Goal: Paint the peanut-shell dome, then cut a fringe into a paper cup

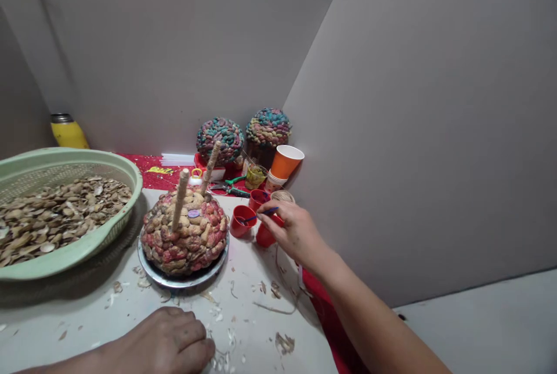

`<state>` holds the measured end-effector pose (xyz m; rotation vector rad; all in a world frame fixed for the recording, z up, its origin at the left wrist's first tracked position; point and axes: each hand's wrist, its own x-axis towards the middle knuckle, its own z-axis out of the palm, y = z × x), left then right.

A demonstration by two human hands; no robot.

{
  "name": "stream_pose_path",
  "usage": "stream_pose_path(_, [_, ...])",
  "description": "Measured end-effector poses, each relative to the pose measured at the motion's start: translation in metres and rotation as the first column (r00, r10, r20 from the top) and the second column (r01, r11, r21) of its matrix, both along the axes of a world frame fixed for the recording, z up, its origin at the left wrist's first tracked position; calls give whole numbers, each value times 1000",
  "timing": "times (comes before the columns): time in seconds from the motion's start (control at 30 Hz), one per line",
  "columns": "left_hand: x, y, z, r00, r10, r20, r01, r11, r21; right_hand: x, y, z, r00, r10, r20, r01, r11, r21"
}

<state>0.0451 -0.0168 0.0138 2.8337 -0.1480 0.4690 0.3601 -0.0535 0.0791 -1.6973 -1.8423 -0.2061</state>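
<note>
Right grip (296,233) is clamped on thin blue stick (250,220), right of peanut-covered dome (187,238).
Stick judged light, stiff; best held mid-length.

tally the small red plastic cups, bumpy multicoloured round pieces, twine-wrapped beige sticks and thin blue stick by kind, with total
Small red plastic cups: 3
Bumpy multicoloured round pieces: 3
Twine-wrapped beige sticks: 2
Thin blue stick: 1
Total: 9
</note>
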Motion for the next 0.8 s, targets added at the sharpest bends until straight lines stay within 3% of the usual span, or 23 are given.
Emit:
stream_pose_path(0.23, [4,1,2,1000,20,21,-20,1000,15,-4,16,-7,999,27,-39,-31,994,-102])
stream_pose_path(0.43, [4,1,3,1000,27,13,-27,999,20,-5,11,-3,975,33,-218,-59,992,-113])
stream_pose_path(0.57, [4,1,0,999,24,39,-25,999,23,-3,7,-4,917,9,-400,-26,999,-37])
stream_pose_path(0.8, [5,3,-4,999,6,42,-7,999,40,6,-3,0,754,-38,-656,143,984,107])
